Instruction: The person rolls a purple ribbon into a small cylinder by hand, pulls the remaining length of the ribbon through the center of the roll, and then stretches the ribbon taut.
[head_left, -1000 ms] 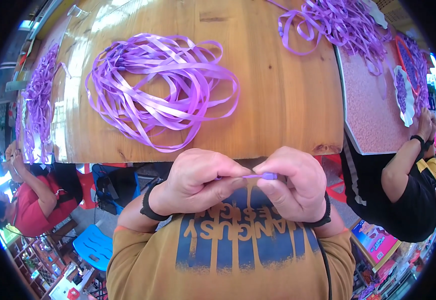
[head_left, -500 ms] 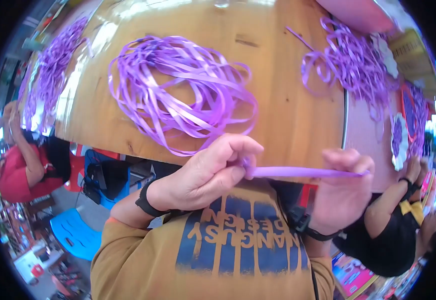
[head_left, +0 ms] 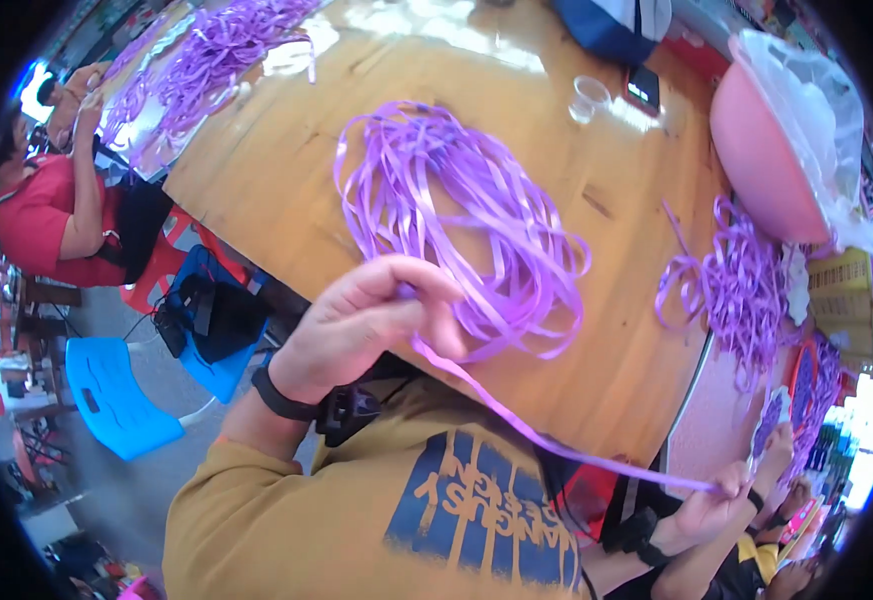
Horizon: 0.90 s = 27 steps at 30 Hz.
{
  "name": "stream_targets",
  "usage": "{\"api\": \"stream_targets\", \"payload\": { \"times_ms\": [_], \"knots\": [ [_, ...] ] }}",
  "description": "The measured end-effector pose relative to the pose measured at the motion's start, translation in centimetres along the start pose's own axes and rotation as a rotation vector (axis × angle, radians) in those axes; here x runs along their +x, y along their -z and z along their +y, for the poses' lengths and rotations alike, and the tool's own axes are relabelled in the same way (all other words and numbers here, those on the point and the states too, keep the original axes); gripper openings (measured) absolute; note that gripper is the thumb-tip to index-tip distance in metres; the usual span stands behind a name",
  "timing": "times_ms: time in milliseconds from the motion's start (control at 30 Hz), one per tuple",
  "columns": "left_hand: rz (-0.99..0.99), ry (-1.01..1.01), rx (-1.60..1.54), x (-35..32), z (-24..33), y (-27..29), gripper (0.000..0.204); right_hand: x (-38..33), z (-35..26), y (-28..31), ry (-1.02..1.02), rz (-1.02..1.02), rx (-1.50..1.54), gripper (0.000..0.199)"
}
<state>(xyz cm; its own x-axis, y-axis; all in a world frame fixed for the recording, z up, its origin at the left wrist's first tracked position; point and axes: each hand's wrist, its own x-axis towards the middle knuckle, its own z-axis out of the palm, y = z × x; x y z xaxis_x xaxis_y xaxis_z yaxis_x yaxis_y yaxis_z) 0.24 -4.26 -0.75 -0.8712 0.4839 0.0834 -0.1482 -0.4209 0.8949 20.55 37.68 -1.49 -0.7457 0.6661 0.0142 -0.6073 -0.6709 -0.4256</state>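
Note:
My left hand (head_left: pixel 362 325) is closed, its curled fingers gripping a purple ribbon (head_left: pixel 532 432) close to the table's front edge. From there the strand slopes down to the right, slightly slack. My right hand (head_left: pixel 712 510), well out to the right and lower, pinches the same ribbon near its fingertips. Just beyond my left hand lies a large loose coil of purple ribbon (head_left: pixel 517 285) on the wooden table; the hand covers a bit of its near edge. Each wrist wears a dark band.
A pink basin (head_left: pixel 767 150) with clear plastic stands at the far right, near a phone (head_left: pixel 643 88) and a clear cup (head_left: pixel 589 98). More ribbon piles lie right (head_left: pixel 742 280) and far left (head_left: pixel 222 60). A co-worker in red (head_left: pixel 52 220) sits left, beside a blue stool (head_left: pixel 117 400).
My right hand has moved farther right and down, lengthening the ribbon stretch between my hands. My left hand stays closed on it. The view has swung, bringing the basin, phone and cup into sight.

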Motion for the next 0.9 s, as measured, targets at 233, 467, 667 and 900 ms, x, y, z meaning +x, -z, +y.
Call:
{"api": "stream_targets", "payload": {
  "times_ms": [233,467,667,900],
  "knots": [
    [0.305,-0.341,-0.562,1.2,2.1,6.8,0.031,0.3,1.1,2.6,0.054,-0.017,-0.440,0.016],
    [0.281,-0.297,-0.730,0.1,1.5,7.2,0.028,1.8,1.4,5.4,0.086,0.155,-0.252,0.015],
    [0.330,-0.231,-0.732,0.6,1.6,7.7,0.025,2.7,1.0,7.4,0.031,0.023,-0.248,0.018],
    [0.334,-0.203,-0.629,0.7,1.3,8.2,0.025,2.8,1.3,8.6,0.088,0.346,-0.319,0.008]
  ]
}}
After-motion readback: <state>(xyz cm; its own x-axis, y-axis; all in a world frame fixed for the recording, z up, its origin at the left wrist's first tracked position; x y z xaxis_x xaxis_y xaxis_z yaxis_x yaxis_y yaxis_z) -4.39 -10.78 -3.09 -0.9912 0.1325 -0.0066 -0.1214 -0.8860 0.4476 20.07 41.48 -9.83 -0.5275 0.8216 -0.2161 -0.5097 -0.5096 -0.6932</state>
